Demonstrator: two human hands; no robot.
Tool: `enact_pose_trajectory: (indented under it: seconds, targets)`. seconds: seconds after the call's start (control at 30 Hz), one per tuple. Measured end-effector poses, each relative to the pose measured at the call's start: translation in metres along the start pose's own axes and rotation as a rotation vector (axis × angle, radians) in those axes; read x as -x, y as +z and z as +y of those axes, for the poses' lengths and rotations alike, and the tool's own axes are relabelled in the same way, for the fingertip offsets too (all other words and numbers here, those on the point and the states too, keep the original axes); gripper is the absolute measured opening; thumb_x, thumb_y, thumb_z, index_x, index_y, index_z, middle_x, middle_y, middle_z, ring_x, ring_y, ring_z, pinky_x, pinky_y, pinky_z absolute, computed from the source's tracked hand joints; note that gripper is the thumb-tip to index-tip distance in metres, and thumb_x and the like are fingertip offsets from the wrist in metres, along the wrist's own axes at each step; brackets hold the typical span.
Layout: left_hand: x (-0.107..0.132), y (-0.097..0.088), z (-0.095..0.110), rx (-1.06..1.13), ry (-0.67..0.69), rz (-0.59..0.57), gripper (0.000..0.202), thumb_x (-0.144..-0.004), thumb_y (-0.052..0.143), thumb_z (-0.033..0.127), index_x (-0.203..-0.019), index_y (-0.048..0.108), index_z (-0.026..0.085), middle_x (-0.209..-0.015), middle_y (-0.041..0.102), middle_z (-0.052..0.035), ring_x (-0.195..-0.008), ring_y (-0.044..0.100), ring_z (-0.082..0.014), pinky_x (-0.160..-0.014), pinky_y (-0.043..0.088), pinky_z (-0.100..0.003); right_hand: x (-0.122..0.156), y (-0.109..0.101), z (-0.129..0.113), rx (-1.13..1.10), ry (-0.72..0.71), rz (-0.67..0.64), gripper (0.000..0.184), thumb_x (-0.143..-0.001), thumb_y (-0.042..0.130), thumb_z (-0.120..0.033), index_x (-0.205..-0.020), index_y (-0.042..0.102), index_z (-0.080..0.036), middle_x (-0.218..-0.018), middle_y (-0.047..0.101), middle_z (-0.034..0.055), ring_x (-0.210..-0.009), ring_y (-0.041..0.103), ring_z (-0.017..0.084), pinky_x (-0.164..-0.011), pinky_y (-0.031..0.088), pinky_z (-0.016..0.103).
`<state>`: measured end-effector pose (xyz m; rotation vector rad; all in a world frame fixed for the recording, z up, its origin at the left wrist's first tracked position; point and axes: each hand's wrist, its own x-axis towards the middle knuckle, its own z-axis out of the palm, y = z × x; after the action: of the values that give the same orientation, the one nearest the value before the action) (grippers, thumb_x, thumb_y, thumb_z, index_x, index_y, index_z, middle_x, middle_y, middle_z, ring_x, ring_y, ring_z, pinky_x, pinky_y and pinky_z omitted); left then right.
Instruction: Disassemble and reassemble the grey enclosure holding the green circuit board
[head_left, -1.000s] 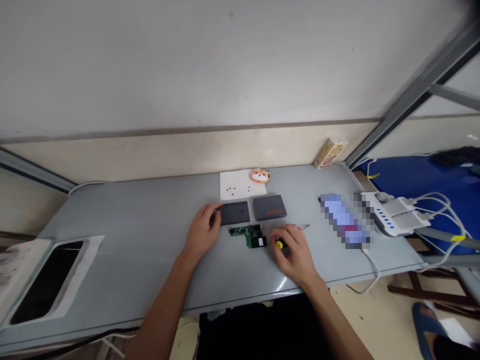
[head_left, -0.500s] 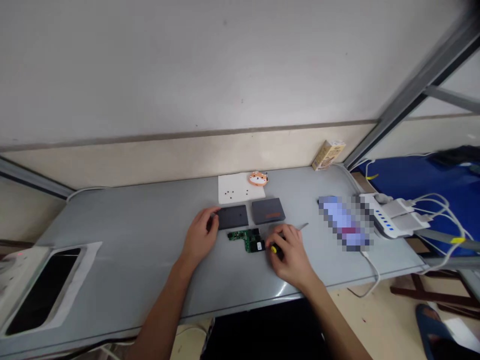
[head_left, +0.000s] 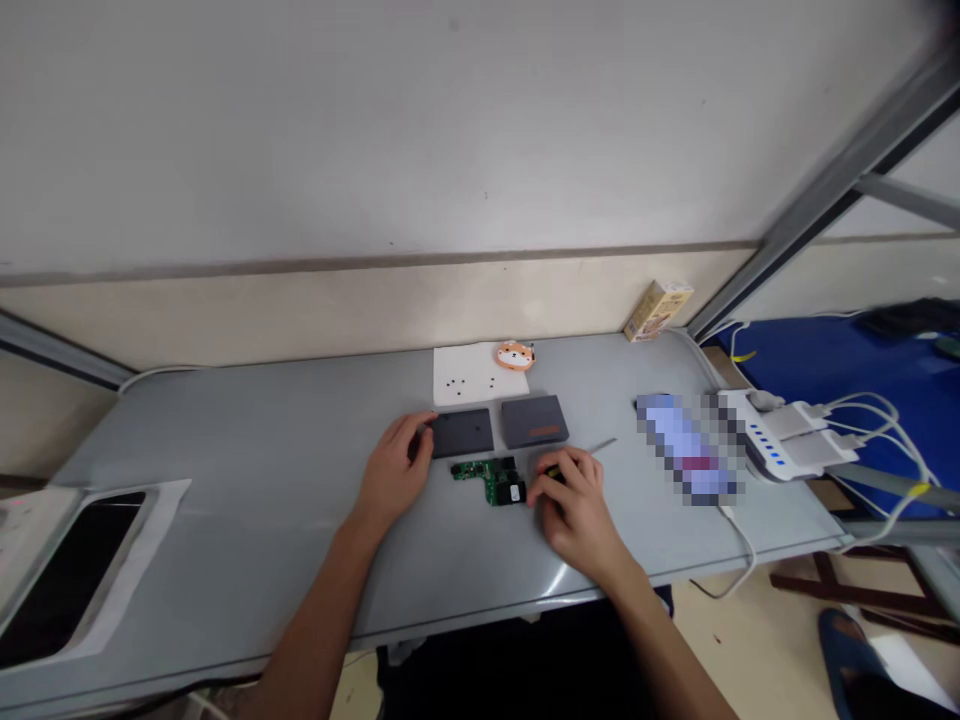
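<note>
My left hand (head_left: 396,465) is closed on the left end of a flat dark grey cover (head_left: 463,432) that lies on the desk. A screwdriver (head_left: 603,445) is held in my right hand (head_left: 576,505), its thin metal shaft pointing right and most of its handle hidden by the fingers. Between the hands lies a green circuit board (head_left: 487,480) with black parts and a small white label. The right fingertips are at the board's right edge; whether they touch it I cannot tell. Just behind is a dark grey box-like case (head_left: 534,422) with reddish-brown lettering.
Several tiny dark screws rest on a white sheet (head_left: 472,372), beside an orange animal-face item (head_left: 514,355). To the right are a pixelated phone (head_left: 686,445) and a power strip (head_left: 761,435) with cables. A small carton (head_left: 658,310) stands by the wall; a black-screened device (head_left: 71,580) lies left.
The screwdriver has shifted slightly within my right hand, so its yellow handle end shows less. My left hand stays at the cover; the view has moved a little.
</note>
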<state>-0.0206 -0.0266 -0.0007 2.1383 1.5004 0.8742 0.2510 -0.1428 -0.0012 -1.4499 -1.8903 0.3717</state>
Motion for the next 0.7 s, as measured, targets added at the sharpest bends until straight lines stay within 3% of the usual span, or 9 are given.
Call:
enact_pose_trajectory:
  seconds: [0.23,0.43,0.7]
  targets:
    - [0.0,-0.001,0.002,0.001,-0.014,-0.004,0.029,-0.104,0.045,0.032,-0.126,0.063,0.026,-0.124,0.068,-0.0053,-0.113,0.064,-0.0224,-0.1,0.052,-0.039,-0.002,0.002,0.003,0.025,-0.005,0.053,0.052,-0.071,0.048,0.008,-0.103,0.067,-0.029,-0.125,0.064,0.0035,-0.128,0.047,0.029,-0.104,0.038,0.052]
    - [0.001,-0.001,0.004,-0.008,0.005,0.0,0.029,-0.104,0.045,0.032,-0.125,0.063,0.025,-0.122,0.068,-0.0055,-0.111,0.065,-0.0224,-0.101,0.052,-0.038,-0.002,0.005,0.008,0.038,0.063,0.069,0.049,-0.076,0.05,0.002,-0.11,0.067,-0.028,-0.127,0.064,0.0057,-0.129,0.05,0.029,-0.109,0.039,0.053]
    - [0.0,-0.001,0.002,0.005,-0.022,0.013,0.03,-0.102,0.045,0.032,-0.125,0.064,0.024,-0.121,0.069,-0.007,-0.107,0.067,-0.0226,-0.098,0.054,-0.039,-0.005,0.008,0.013,0.013,0.024,0.056,0.052,-0.076,0.05,0.002,-0.116,0.067,-0.027,-0.127,0.064,0.0068,-0.128,0.053,0.028,-0.112,0.043,0.053]
